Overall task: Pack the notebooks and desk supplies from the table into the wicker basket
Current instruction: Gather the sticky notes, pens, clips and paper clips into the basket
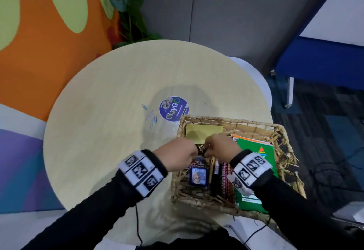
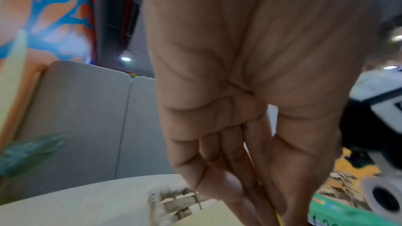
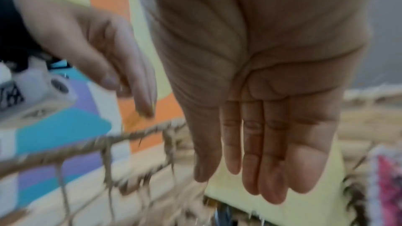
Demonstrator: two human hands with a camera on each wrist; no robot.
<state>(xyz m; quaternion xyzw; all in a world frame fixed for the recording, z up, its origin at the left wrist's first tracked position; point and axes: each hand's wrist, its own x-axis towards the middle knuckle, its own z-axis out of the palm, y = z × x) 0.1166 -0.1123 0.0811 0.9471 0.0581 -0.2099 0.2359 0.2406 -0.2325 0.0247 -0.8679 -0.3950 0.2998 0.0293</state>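
The wicker basket (image 1: 226, 120) stands at the table's right front. Inside lie a yellow sticky pad (image 1: 203, 131), a green notebook (image 1: 254, 161), a spiral notebook (image 1: 224, 180), a blue card pack (image 1: 198, 176), coloured paper clips (image 1: 195, 164) and a small dark clip-like item (image 1: 202, 150). Both hands meet over the basket's left half. My left hand (image 1: 195, 149) points its fingers down, thumb apart, nothing visibly held. My right hand (image 3: 250, 169) hovers over the sticky pad (image 3: 304, 204) with straight fingers and an empty palm. Several loose paper clips (image 1: 150, 116) lie on the table left of the basket.
A round pale table (image 1: 98, 131) carries a blue round sticker (image 1: 173, 107) just behind the basket. A plant (image 1: 130, 9) and a coloured wall stand beyond the table's far left. A blue seat (image 1: 325, 62) and floor cables are to the right.
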